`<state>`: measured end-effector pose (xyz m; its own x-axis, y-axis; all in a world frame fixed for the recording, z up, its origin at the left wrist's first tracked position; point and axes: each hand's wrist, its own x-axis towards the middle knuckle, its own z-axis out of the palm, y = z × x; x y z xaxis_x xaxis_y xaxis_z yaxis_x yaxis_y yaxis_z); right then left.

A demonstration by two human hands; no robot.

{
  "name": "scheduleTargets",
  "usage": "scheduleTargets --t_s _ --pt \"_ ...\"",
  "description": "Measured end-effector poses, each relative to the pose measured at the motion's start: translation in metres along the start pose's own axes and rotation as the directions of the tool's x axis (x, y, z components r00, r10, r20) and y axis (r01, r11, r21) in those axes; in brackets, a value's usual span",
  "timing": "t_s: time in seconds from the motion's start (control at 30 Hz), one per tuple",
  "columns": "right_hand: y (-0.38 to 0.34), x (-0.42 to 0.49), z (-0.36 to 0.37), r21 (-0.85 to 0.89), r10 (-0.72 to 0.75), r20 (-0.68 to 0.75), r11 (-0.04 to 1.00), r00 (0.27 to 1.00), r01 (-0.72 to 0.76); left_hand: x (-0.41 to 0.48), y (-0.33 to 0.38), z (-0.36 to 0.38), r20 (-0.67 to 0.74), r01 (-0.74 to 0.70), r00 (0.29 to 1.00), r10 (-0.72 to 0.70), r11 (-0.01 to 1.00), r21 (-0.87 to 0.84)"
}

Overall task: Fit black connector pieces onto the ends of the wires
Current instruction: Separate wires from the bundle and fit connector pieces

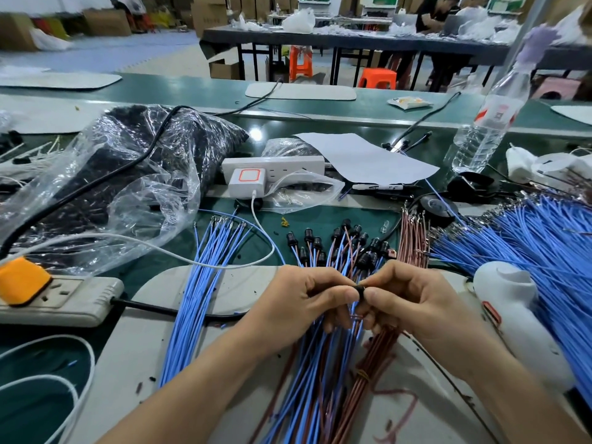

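My left hand [307, 299] and my right hand [413, 299] meet at the centre, both pinching one small black connector [360, 291] between thumb and fingertips. Thin wires run down from it between my fingers. Beyond my hands lie several finished wires with black connectors [339, 245] on their ends. A loose bundle of bare blue wires [205, 283] lies to the left, a brown wire bundle [413, 238] to the right. A big sheaf of blue wires [544, 245] fans out at far right. Mixed blue and brown wires [323, 379] pass under my wrists.
A clear plastic bag of black parts [134, 174] sits at back left. Power strips lie at left [61, 299] and centre [272, 166]. A white tool [512, 309] rests at right, a water bottle [487, 129] behind it, a paper sheet [368, 158] mid-table.
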<state>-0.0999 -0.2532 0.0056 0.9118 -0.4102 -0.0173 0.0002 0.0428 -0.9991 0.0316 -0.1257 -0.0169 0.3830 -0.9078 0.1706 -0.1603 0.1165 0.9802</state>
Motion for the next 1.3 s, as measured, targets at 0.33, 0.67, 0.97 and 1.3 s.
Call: scheduleTargets --t_s 0.33,0.67,0.97,1.3 --pt "-0.005 -0.001 -0.008 -0.028 -0.219 -0.171 0.976 0.961 0.218 0.000 0.001 -0.001 -0.092 -0.143 0.983 0.156 0.981 0.134" --pt "-0.007 -0.006 0.005 0.040 -0.279 -0.125 0.958 0.952 0.285 0.000 0.003 0.006 -0.054 -0.203 0.976 0.210 0.972 0.120" --pt "-0.008 -0.009 0.011 -0.003 -0.273 -0.141 0.961 0.952 0.275 -0.001 0.003 0.007 -0.063 -0.228 0.966 0.249 0.944 0.239" --pt "-0.001 -0.009 0.012 -0.381 -0.382 -0.157 0.874 0.911 0.300 0.000 0.003 0.004 -0.083 -0.228 0.958 0.276 0.902 0.367"
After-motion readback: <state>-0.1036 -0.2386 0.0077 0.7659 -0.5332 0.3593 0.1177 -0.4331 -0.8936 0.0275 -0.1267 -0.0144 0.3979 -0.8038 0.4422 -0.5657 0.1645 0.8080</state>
